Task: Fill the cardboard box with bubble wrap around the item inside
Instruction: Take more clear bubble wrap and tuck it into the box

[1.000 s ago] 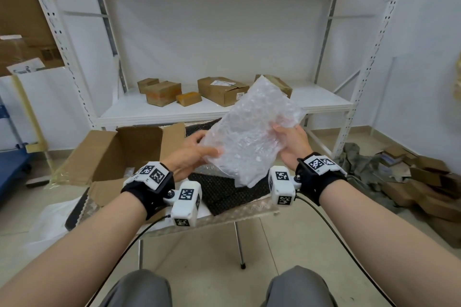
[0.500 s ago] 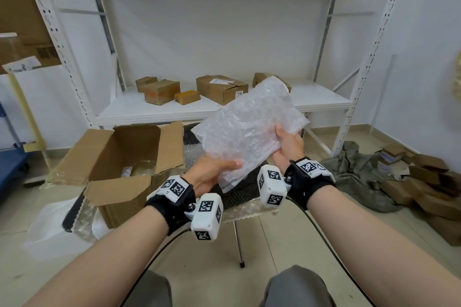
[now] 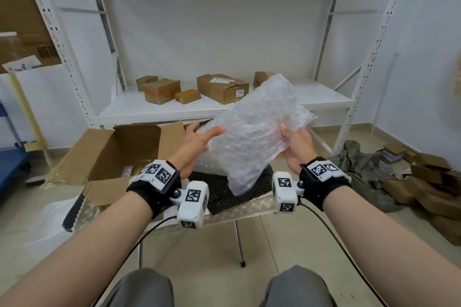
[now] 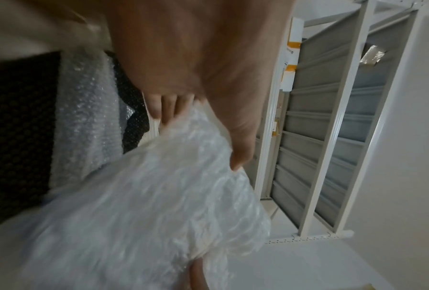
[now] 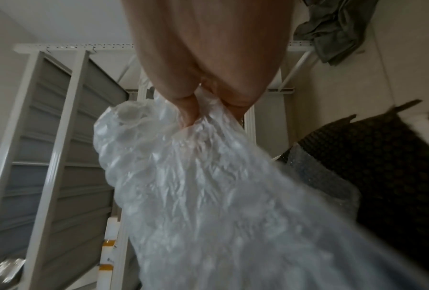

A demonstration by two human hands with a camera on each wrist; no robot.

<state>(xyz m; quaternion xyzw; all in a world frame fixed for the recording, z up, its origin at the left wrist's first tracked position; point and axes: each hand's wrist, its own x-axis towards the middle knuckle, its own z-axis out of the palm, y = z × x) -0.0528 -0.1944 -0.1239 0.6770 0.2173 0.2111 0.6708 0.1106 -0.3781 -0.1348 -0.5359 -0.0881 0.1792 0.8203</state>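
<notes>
I hold a crumpled clear bubble wrap sheet (image 3: 254, 132) up in the air over the small table. My left hand (image 3: 207, 133) pinches its left edge, thumb on the front and fingers behind. My right hand (image 3: 290, 138) grips its right edge. The wrist views show the same bubble wrap (image 4: 158, 215) (image 5: 220, 196) with my left hand (image 4: 220, 121) and my right hand (image 5: 208, 102) on it. The open cardboard box (image 3: 117, 147) stands at the left, flaps up. A clear item (image 3: 128, 169) shows low inside it, mostly hidden.
More bubble wrap (image 3: 212, 161) lies on the black mat (image 3: 222, 190) of the table. Behind stands a white shelf (image 3: 224, 108) with several small boxes (image 3: 222, 87). A green cloth (image 3: 361, 164) and flattened cardboard (image 3: 429, 182) lie on the floor at the right.
My left hand has moved from the sheet's lower edge up to its left edge. The sheet now stands more upright between both hands.
</notes>
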